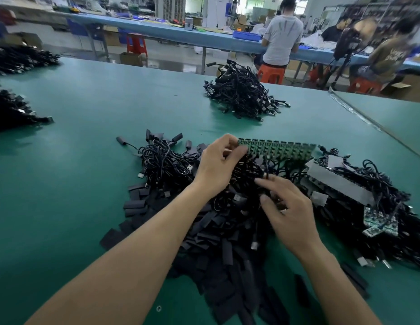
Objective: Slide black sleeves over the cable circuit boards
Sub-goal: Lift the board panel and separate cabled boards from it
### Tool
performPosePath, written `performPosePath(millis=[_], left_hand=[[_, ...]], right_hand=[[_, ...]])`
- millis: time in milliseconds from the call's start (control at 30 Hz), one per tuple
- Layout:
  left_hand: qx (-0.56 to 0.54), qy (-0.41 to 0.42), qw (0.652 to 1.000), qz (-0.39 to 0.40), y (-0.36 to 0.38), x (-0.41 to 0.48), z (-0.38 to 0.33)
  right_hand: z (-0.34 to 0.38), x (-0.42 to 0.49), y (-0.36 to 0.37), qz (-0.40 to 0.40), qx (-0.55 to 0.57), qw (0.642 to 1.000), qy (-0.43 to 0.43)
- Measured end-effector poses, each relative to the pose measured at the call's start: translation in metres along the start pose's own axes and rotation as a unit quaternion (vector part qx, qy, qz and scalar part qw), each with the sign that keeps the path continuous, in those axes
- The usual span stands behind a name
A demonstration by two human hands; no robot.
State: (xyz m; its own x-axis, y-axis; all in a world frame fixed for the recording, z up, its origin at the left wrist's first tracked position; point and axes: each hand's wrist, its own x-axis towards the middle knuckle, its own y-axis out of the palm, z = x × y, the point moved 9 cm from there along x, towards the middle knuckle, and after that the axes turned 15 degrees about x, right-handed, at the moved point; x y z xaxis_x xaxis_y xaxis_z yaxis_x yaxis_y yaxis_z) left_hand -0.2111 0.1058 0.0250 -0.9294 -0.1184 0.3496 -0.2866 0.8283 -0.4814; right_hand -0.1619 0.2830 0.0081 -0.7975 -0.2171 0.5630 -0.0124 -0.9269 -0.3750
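Gripping the board strip (278, 148) is the left hand (217, 164); right hand (290, 213) pinches a cable (266, 166).

Green worktable (87, 102), long blue bench (157, 30) behind, orange stools (271, 75), cardboard boxes (130, 58) on grey floor (174, 58).

Black heaps on teal-green, one green strip at centre.
You are looking at a teal-green table (87, 137) that is carrying matte black sleeves (218, 231) at lower centre and glossy black cables (164, 160). The circuit board panel (281, 148) is showing green with repeating dark marks, pale grey strips (340, 181) are lying at right, and orange stools (271, 72) are standing at upper right.
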Motion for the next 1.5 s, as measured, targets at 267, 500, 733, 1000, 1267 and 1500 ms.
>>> performPosePath(millis=[267,500,733,1000,1267,1500], left_hand=[[-0.133,0.052,0.989,-0.045,-0.024,-0.008,-0.059],[-0.312,-0.03,0.95,0.009,-0.022,-0.007,-0.08],[-0.353,-0.257,0.892,0.121,0.019,-0.023,-0.017],[-0.127,-0.18,0.971,0.089,0.033,-0.018,0.036],[-0.163,-0.087,0.978,0.099,0.032,-0.024,0.036],[-0.13,-0.083,0.986,0.068,0.032,-0.027,0.053]], right_hand=[[0.027,0.011,-0.039,-0.205,0.003,0.979,-0.011],[0.056,0.02,-0.082,-0.335,0.044,0.941,-0.025],[0.026,0.037,-0.08,-0.238,0.001,0.965,0.107],[-0.003,0.05,-0.005,0.002,-0.164,0.982,0.09],[-0.004,0.078,0.038,0.193,-0.211,0.955,0.073],[-0.012,0.086,0.039,0.198,-0.114,0.969,0.092]])
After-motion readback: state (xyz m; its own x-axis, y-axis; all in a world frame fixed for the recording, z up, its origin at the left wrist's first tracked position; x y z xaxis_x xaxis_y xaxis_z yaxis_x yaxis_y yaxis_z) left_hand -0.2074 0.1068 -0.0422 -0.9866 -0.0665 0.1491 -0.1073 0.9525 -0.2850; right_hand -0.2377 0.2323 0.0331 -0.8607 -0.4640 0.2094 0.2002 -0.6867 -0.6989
